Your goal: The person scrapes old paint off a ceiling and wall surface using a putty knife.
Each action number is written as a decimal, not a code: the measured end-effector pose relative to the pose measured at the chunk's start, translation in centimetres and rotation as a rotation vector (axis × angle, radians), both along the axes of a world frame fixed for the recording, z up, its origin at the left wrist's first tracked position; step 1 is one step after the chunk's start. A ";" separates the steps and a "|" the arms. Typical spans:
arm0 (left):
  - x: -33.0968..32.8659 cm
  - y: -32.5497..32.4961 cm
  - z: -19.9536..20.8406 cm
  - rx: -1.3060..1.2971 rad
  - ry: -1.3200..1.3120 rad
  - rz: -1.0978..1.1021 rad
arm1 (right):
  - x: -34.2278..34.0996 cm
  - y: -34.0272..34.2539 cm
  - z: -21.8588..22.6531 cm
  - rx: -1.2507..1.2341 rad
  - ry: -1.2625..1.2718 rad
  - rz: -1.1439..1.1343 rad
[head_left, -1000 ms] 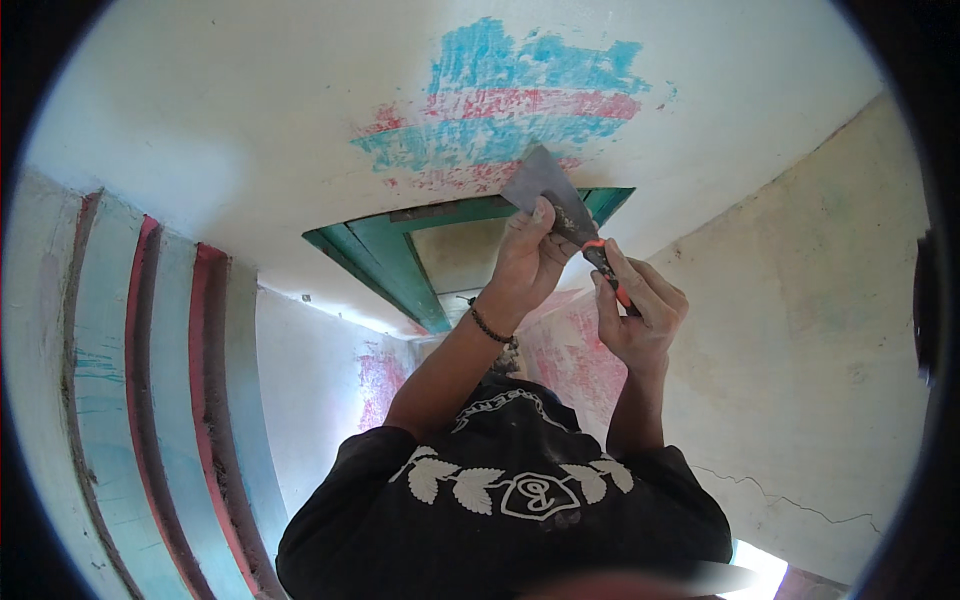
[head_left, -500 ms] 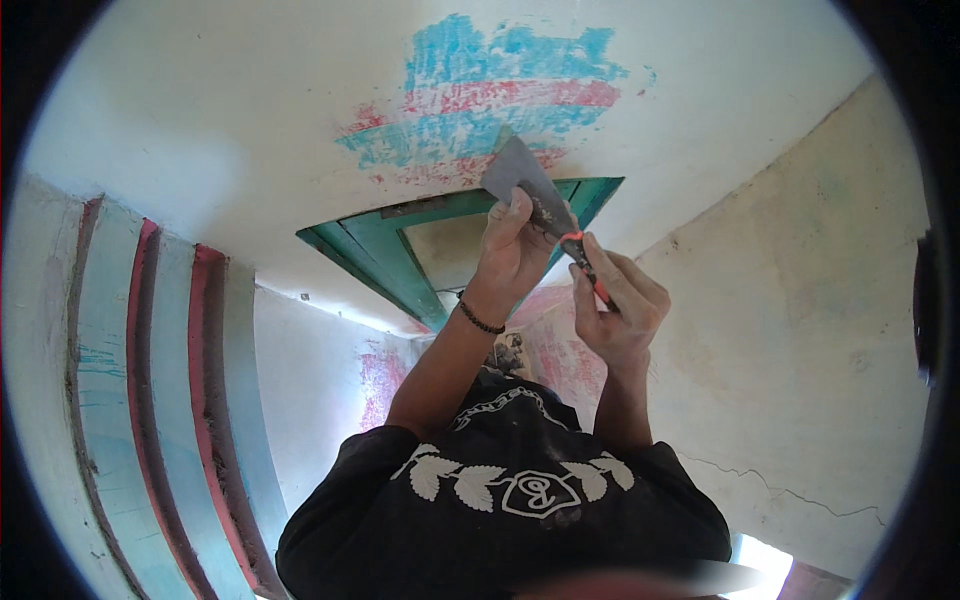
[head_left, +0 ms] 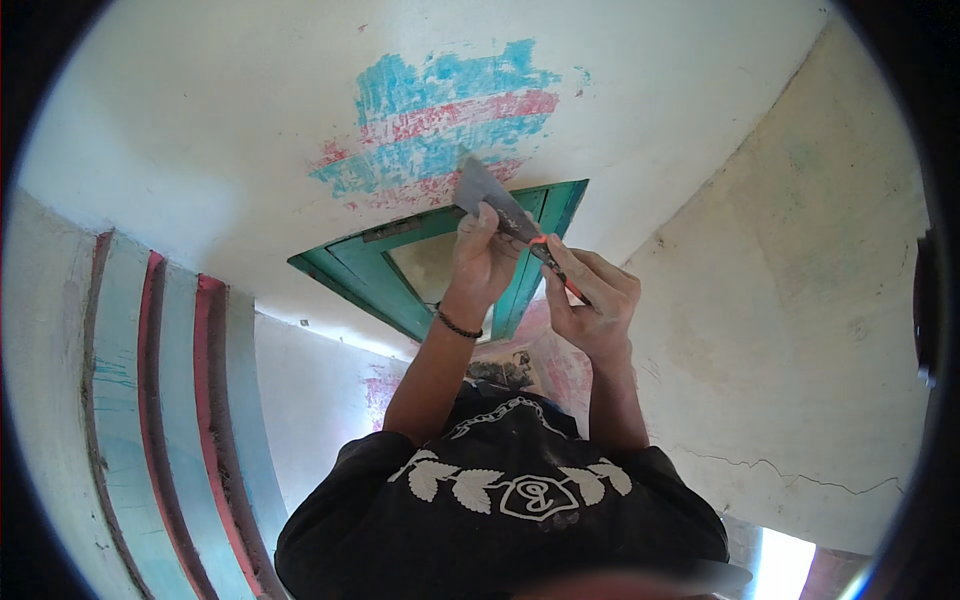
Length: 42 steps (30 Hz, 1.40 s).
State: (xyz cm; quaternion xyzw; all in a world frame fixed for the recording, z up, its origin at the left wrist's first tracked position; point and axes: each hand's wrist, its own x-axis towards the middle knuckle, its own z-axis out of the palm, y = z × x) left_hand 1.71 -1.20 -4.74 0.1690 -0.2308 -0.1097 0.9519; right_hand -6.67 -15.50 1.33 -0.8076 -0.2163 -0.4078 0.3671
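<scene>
Both hands are raised in front of me on one scraper, which has a wide grey metal blade and a black handle with orange-red parts. My right hand is closed around the handle, with fingertips along its side. My left hand, wearing a dark bead bracelet at the wrist, pinches the blade, its thumb on the flat face. The blade's upper edge lies in front of a scraped patch of blue and red paint on the white wall. Whether it touches the wall I cannot tell.
Below the patch is a green wooden frame with a pale panel. Red-edged ledges with pale blue faces run down the left side. A stained wall with a crack stands at the right. Bright light shows at lower right.
My view has shifted, so the paint patch and green frame sit further left. Both hands and the scraper appear a little left and lower, with the grip unchanged.
</scene>
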 end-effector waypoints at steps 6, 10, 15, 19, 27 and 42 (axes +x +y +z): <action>0.3 -0.5 -0.1 0.000 -0.011 0.036 | -0.3 -0.5 -0.2 0.013 -0.016 0.001; 0.5 0.5 -0.4 0.025 0.023 0.018 | 0.2 -0.2 0.3 -0.030 0.024 0.011; 1.1 0.1 -1.0 0.010 -0.017 0.015 | 0.2 -0.5 -0.2 0.023 -0.021 0.012; 0.9 1.8 -1.7 0.050 0.003 0.093 | 1.1 0.5 0.3 -0.038 -0.025 0.049; 1.1 1.8 -1.4 0.084 -0.060 0.040 | 1.0 0.7 0.1 -0.043 -0.044 0.053; 0.1 4.4 -1.7 -0.067 -0.050 0.140 | 0.3 3.6 0.4 -0.105 -0.033 0.061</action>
